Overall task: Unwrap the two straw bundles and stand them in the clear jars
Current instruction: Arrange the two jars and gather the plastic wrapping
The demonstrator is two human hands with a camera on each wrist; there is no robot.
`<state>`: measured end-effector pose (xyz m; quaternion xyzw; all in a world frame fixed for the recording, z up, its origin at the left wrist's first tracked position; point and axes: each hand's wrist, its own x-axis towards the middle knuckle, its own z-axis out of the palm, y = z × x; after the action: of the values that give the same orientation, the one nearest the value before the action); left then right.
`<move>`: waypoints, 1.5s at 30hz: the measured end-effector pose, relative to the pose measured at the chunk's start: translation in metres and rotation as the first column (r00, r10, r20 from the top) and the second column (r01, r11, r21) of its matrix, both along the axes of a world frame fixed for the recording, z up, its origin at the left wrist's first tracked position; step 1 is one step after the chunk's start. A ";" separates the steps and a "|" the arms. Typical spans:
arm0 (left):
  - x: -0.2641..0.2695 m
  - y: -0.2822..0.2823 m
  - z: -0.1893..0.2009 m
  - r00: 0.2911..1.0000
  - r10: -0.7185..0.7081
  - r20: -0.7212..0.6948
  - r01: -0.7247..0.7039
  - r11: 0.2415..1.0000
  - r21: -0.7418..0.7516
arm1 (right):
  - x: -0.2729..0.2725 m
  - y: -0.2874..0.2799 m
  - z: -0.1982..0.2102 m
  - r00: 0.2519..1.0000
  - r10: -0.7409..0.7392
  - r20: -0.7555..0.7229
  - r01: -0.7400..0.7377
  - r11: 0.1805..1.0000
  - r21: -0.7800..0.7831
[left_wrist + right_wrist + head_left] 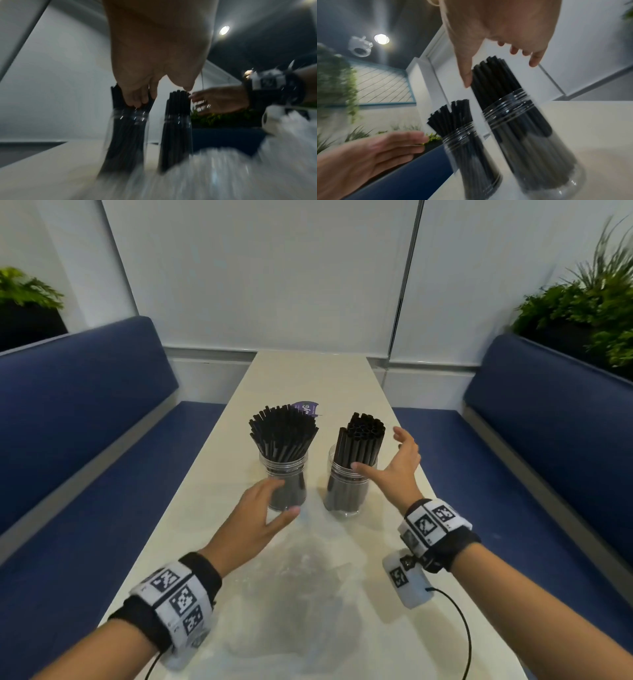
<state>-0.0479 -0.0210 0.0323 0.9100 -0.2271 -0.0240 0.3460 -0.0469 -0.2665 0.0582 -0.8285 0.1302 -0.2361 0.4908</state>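
Upright, both straw bundles [283, 436] stand in clear jars [346, 491].

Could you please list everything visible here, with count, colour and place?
Clear jars: two, side by side mid-table, left jar, right jar.
Thin straws: many, black, fanned in left jar.
Wide straws: many, black, in right jar.
Plastic wrap: clear, crumpled, near table end.
Purple label: one, behind left jar.
Table: one, cream.
Benches: two, blue, either side.
Plants: green, behind benches.
Left hand: open, beside left jar.
Right hand: open, beside right jar.
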 end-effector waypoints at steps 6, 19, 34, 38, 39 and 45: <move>0.020 -0.075 0.039 0.978 -0.190 -0.092 0.177 0.976 -0.129 | 0.033 -0.024 0.012 0.956 0.260 -0.136 -0.220 0.942 0.251; 0.108 -0.157 0.013 0.943 -0.154 -0.296 -0.015 0.865 -0.501 | 0.071 -0.030 0.013 0.903 0.424 -0.069 -0.388 0.874 0.292; 0.111 -0.159 0.047 0.947 -0.239 -0.216 0.027 0.726 -0.687 | 0.072 -0.028 0.038 0.931 0.356 0.079 -0.359 0.854 0.376; 0.096 -0.152 0.063 0.987 -0.138 -0.077 0.052 0.744 -0.667 | 0.065 -0.033 0.046 0.942 0.315 0.117 -0.335 0.866 0.371; 0.093 -0.148 0.066 0.993 -0.115 -0.024 0.071 0.751 -0.657 | 0.062 -0.033 0.048 0.950 0.287 0.127 -0.314 0.872 0.376; 0.075 -0.102 0.075 0.969 0.003 0.247 0.159 0.760 -0.630 | 0.044 -0.034 0.041 0.952 0.005 0.305 -0.078 0.971 0.228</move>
<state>0.0273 -0.1231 0.1069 0.7214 -0.2984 0.1480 0.6072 -0.0024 -0.3010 0.0996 -0.7207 0.0635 -0.3323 0.6051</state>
